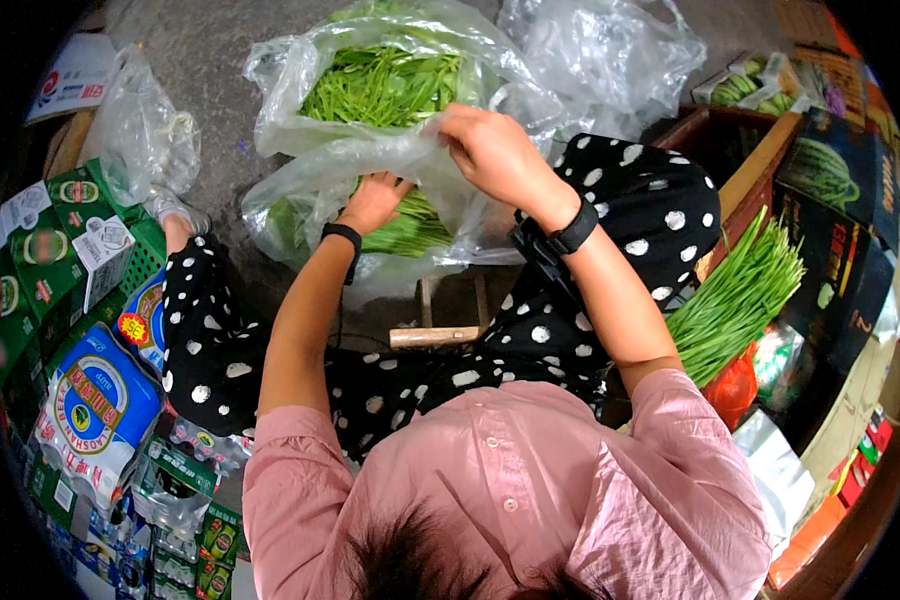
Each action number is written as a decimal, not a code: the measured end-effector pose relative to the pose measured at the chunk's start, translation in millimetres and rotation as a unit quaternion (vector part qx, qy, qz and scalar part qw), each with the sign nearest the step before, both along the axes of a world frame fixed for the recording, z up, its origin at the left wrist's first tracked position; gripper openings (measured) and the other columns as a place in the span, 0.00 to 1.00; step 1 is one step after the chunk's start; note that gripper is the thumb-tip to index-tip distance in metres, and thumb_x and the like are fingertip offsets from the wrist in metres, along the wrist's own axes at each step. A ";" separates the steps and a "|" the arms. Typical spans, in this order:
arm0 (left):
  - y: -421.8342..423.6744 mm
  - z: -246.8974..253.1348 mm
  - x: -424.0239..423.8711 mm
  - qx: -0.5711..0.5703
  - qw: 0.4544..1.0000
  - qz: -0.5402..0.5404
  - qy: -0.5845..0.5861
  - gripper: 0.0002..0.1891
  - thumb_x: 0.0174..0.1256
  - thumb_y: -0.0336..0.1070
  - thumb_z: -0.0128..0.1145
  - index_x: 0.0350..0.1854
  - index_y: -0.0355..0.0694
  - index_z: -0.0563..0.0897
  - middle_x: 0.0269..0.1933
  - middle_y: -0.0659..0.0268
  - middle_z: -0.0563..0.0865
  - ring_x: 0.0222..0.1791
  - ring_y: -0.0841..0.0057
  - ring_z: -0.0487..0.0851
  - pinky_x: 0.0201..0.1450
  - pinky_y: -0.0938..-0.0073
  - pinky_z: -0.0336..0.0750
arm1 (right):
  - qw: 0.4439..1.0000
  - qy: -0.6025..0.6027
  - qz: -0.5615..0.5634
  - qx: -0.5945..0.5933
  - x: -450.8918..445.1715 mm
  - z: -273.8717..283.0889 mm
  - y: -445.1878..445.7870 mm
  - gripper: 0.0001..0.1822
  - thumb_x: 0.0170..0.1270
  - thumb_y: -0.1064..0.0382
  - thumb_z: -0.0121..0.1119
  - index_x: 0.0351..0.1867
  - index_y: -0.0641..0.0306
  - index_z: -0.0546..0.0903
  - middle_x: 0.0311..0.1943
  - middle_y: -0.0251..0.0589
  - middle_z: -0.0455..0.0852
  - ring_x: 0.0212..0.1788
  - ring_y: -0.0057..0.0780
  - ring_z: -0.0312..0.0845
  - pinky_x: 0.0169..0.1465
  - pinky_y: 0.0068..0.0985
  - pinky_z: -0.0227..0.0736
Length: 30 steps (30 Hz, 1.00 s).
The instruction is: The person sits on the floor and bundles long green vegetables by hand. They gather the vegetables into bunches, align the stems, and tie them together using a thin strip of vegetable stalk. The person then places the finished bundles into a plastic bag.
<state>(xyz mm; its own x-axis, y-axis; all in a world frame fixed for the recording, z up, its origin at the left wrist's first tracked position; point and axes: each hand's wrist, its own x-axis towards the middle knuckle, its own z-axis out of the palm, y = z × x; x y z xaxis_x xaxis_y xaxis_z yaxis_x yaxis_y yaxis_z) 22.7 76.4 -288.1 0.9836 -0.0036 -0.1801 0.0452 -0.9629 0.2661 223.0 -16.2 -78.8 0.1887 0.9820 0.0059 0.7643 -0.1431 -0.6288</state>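
Observation:
Between my knees is a clear plastic bag (307, 176) of long thin green leaves (412, 229), which look like garlic chives. My left hand (375, 202) reaches into its mouth and rests on the leaves, fingers slightly apart; whether it grips any is hidden. Higher up, my right hand (487, 150) pinches the bag's rim between thumb and fingers, lifting the film. Just beyond lies a second open plastic bag (277, 90) with more loose greens (382, 86) inside. A thick bunch of green chives (735, 300) leans at my right side, apart from both hands.
Crumpled clear plastic (600, 56) lies at the back right. Green beer cartons (52, 247) and a blue beer pack (97, 405) crowd the left. On the right are a wooden-edged box (757, 169), a black watermelon carton (825, 225) and a red plastic bag (731, 390). Grey floor (217, 90) shows ahead.

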 end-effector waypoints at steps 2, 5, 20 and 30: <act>1.6 3.4 -3.7 0.000 0.998 0.003 -0.060 0.28 0.47 0.41 0.73 0.53 0.40 0.78 0.50 0.54 0.81 0.56 0.54 0.78 0.63 0.52 0.67 | 1.000 0.008 -0.003 0.010 1.0 -0.2 0.2 0.12 0.57 0.74 0.56 0.42 0.64 0.82 0.36 0.47 0.84 0.40 0.51 0.80 0.43 0.39 0.76; 2.5 1.4 -10.0 -0.086 0.993 0.076 -0.035 0.31 0.46 0.39 0.74 0.55 0.41 0.76 0.52 0.53 0.81 0.58 0.53 0.76 0.66 0.53 0.66 | 1.000 0.001 0.002 0.003 2.3 -3.6 -0.2 0.12 0.57 0.74 0.57 0.42 0.64 0.82 0.36 0.47 0.84 0.40 0.51 0.80 0.43 0.39 0.76; 67.2 36.5 0.2 -0.629 0.744 0.138 0.181 0.25 0.54 0.29 0.60 0.57 0.34 0.73 0.47 0.60 0.85 0.45 0.68 0.86 0.51 0.66 0.79 | 1.000 0.003 -0.012 0.025 10.1 -11.3 2.5 0.11 0.57 0.71 0.54 0.41 0.62 0.82 0.36 0.47 0.85 0.41 0.51 0.81 0.44 0.43 0.77; 73.8 139.4 10.0 -0.753 0.587 0.168 0.246 0.22 0.55 0.36 0.52 0.53 0.33 0.75 0.39 0.60 0.84 0.38 0.69 0.84 0.49 0.68 0.78 | 0.998 0.043 -0.038 0.032 17.8 -6.6 -0.9 0.11 0.58 0.74 0.57 0.43 0.65 0.83 0.41 0.49 0.85 0.45 0.51 0.81 0.48 0.39 0.76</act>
